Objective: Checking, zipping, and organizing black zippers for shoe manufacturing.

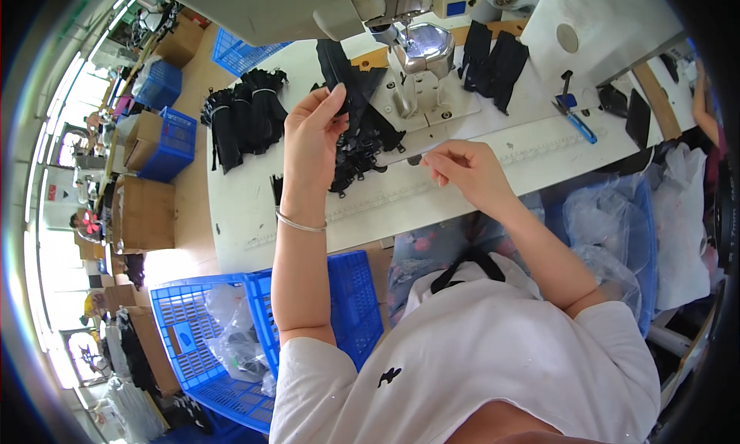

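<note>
The step seemed to call for a light, flat pinch, with the black strip (333,62) untwisted and its end clear of the loose pile (356,160) at eight o'clock from the needle plate (461,105). The left hand (337,109) held that strip at ten o'clock, pinched between thumb and fingers. The right hand (433,169), at five o'clock, was curled narrow; whether it gripped anything, I couldn't tell.
</note>
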{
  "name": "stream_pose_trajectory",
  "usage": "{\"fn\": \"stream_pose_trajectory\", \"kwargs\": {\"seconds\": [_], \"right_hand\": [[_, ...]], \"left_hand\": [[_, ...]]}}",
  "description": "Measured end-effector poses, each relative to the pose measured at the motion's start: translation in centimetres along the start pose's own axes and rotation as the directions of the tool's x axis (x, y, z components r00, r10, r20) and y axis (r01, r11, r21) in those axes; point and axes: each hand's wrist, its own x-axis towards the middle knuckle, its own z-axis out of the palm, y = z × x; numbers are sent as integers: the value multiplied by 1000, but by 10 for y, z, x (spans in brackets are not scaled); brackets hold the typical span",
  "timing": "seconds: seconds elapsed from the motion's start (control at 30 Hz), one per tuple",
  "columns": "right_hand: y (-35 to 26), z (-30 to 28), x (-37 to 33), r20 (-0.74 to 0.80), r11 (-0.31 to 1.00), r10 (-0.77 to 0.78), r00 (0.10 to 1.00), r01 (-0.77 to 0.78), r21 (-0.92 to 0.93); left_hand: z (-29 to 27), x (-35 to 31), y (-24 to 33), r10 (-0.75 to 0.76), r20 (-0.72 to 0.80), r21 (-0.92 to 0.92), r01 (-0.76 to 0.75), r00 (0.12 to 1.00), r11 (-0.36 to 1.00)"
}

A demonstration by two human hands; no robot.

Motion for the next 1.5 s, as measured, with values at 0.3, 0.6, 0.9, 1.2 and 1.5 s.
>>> {"fn": "stream_pose_trajectory", "kwargs": {"seconds": [0.3,0.6,0.9,1.2,1.5], "right_hand": [[15,34,30,11,769,-445,896,388,-508],[34,44,39,71,587,-461,885,364,-723],[32,19,-8,136,530,-419,898,364,-766],[30,-21,-73,-92,641,-425,901,228,-733],[40,-46,-64,-111,548,-478,871,197,-813]], "left_hand": [[-64,25,-13,255,284,927,-332,924,172],[-60,62,12,-472,843,-188,-682,257,-707],[-43,70,8,-601,796,-353,-858,-67,-373],[26,3,-58,-184,786,568,-807,590,-160],[62,-62,-96,-14,630,775,-630,776,-53]]}}
